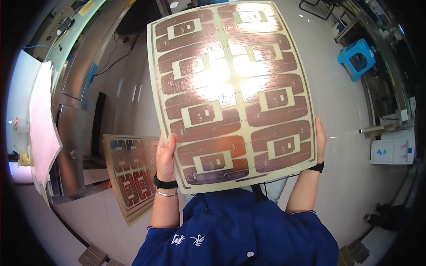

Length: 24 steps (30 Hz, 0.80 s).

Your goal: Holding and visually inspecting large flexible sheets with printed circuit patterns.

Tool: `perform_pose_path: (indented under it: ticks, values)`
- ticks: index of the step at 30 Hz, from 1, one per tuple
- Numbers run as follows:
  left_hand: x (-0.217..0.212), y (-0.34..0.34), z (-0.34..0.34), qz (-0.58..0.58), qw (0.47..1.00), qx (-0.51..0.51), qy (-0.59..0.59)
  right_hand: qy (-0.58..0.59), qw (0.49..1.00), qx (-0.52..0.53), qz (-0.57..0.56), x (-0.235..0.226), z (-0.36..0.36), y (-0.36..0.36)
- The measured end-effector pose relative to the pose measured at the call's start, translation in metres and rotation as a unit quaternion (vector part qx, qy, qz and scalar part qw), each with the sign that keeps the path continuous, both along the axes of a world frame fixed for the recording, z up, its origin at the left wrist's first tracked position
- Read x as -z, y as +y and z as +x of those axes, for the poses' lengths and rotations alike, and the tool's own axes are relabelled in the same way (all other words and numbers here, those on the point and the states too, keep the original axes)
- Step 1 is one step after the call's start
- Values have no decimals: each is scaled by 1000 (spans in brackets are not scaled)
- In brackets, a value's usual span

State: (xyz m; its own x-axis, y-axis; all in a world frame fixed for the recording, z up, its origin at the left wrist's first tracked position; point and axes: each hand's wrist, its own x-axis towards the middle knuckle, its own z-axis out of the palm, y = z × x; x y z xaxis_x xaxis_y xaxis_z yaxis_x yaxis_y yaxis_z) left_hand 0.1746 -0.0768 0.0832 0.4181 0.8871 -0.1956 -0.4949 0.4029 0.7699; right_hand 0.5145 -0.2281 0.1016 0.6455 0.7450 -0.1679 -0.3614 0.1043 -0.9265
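Both my hands hold up a large circuit board panel (243, 133), pale green with rows of copper-brown patterns and a bright glare across its upper middle. My left hand (166, 157) grips its lower left edge, thumb on the front face. At the lower right edge, my right hand (320, 139) is closed round the rim, with most of its fingers hidden behind the panel. Several similar panels (128, 177) lean together beside my left forearm, partly covered by it.
To the left are a metal cabinet (73, 128) and a glass-edged bench (80, 26) with pink and white sheets (43, 128) beside it. At right stand a blue plastic stool (357, 60) and a white box (390, 151) near a bench. A chair's legs (317, 11) show at the top.
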Motion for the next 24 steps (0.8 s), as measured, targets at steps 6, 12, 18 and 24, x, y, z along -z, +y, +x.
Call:
perform_pose_path:
  ticks: [6, 12, 18, 24]
  values:
    - [-1, 9, 2, 18, 999, -3, 39, -23, 999, -19, 10, -9, -6, 11]
    - [-1, 10, 2, 24, 998, -14, 64, -33, 999, -33, 18, -11, -8, 13]
    - [8, 15, -4, 24, 997, -9, 69, -34, 999, -40, 10, -10, -9, 12]
    - [3, 16, -6, 36, 997, 0, 65, -49, 997, -62, 3, 0, -1, 6]
